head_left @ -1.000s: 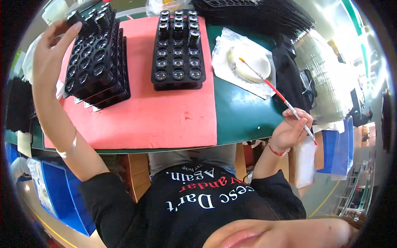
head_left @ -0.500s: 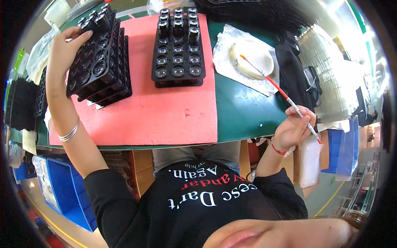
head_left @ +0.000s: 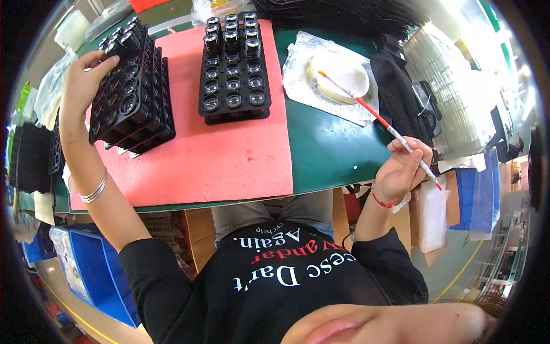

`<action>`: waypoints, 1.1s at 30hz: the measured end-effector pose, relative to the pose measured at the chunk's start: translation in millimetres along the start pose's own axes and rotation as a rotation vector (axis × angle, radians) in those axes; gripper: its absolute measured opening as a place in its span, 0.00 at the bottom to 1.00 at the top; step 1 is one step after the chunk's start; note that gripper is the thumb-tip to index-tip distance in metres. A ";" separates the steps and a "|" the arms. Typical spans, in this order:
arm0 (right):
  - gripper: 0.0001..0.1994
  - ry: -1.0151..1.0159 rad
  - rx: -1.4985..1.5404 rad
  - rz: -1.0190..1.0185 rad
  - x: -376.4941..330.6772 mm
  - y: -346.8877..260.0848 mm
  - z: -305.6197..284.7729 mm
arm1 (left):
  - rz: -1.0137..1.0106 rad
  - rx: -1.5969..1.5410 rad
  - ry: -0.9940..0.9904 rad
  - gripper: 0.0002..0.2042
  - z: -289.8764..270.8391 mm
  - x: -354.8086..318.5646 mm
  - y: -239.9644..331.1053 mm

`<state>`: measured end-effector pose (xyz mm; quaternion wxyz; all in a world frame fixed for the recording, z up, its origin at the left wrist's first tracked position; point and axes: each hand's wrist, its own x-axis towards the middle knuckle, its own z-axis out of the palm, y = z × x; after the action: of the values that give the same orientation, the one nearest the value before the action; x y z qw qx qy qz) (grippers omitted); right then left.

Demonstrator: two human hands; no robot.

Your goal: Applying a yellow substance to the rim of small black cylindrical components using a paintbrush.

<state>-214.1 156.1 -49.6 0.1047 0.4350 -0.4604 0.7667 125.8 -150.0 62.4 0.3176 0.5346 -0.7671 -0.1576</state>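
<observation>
My left hand reaches over a stack of black trays on the left. Its thumb and curled fingers close in beside black lens cylinders standing in the top tray; what lies between the fingertips is hidden. My right hand is closed around a thin brush with a white and red handle and an orange tip. That tip hangs above a round white dish lying on printed paper. A second black tray holds clear round lenses, with several taller cylinders at its far end.
A pink foam mat lies under the trays on the green table. Black mesh fabric and stacked clear trays stand at the right. Blue bins are below at the left. A dark bundle lies at the back.
The whole view has shifted a little, so the mat, trays and dish appear farther left. My left hand stays at the left tray stack, and my right hand still holds the brush.
</observation>
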 end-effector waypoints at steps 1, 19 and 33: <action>0.13 0.000 0.002 -0.001 -0.3 -0.3 -0.1 | -0.007 0.041 0.012 0.15 -0.6 -0.1 -0.8; 0.11 0.040 0.010 0.049 1.2 2.5 -0.5 | 0.834 0.079 0.023 0.17 85.3 -108.6 123.3; 0.10 0.055 -0.020 0.132 2.4 0.8 -3.7 | 0.659 0.191 -0.095 0.23 140.3 -81.3 119.1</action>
<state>-218.1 158.0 -49.0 0.0710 0.3812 -0.4927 0.7790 -33.5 -43.8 0.7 0.2638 0.2773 -0.9238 0.0014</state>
